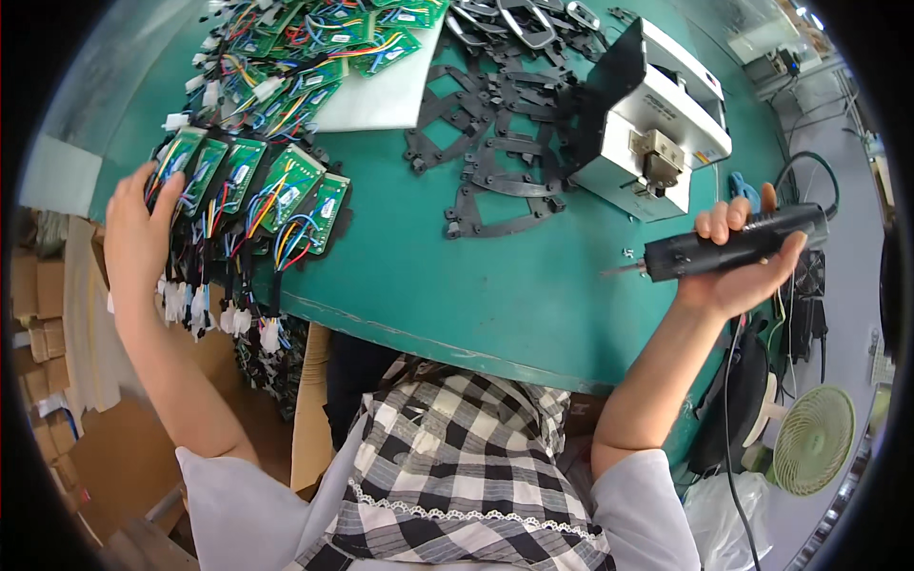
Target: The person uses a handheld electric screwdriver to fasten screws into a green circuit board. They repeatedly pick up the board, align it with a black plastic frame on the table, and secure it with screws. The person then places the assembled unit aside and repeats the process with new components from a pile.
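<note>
My left hand (pixel 136 228) is at the left end of a row of green circuit boards (pixel 244 171), its thumb and fingers closed around the outermost board (pixel 179 157). The boards overlap, seated in black plastic frames, and their coloured wires end in white connectors (pixel 238 322) hanging over the table's front edge. On the right, my right hand (pixel 731 290) is wrapped around a black electric screwdriver (pixel 728 246), held level. The thin bit (pixel 624 270) points left over the table, close to a few small screws (pixel 627 253), and touches no board.
A white box-shaped machine (pixel 657 124) stands at the back right of the green table (pixel 409 295). Black plastic frames (pixel 505 205) lie in the middle. More wired boards (pixel 314 48) are heaped on a white sheet (pixel 381 103). The screwdriver's cable (pixel 731 419) hangs near a green fan (pixel 814 440).
</note>
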A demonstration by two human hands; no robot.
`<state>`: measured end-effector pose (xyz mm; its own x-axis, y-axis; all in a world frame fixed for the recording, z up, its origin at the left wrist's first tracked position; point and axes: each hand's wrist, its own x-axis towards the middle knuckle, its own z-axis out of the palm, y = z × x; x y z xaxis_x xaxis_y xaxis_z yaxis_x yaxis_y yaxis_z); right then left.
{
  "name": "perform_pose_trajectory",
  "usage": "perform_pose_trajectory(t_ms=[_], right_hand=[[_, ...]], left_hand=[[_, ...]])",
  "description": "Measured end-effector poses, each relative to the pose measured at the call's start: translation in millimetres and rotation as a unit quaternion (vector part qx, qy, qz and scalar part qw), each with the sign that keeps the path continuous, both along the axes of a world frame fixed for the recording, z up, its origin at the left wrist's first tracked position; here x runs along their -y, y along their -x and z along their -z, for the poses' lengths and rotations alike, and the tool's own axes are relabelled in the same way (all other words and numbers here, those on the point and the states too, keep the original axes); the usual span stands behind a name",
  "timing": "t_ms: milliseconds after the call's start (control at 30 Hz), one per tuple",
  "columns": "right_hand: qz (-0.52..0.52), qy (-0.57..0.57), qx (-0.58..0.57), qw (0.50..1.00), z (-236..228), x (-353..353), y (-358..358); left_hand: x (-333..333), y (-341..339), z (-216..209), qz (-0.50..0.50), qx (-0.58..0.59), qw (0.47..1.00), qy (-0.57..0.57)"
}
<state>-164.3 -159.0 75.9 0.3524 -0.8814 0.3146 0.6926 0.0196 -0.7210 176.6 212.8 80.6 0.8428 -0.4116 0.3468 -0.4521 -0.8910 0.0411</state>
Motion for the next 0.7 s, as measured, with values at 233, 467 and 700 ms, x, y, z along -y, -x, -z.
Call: perform_pose_trajectory(t_ms=[233, 467, 700], right_hand=[[0.078, -0.008, -0.023, 0.997, 13, -12, -8], [0.054, -0.023, 0.007, 0.998, 19, -10, 2], [0.014, -0.015, 0.069, 0.997, 10, -10, 19]], left_hand=[[94, 83, -8, 0.242, 0.116, 0.956, 0.121], [208, 130, 36, 0.457, -0.081, 0.885, -0.03], [249, 107, 25, 0.518, -0.135, 0.842, -0.07]])
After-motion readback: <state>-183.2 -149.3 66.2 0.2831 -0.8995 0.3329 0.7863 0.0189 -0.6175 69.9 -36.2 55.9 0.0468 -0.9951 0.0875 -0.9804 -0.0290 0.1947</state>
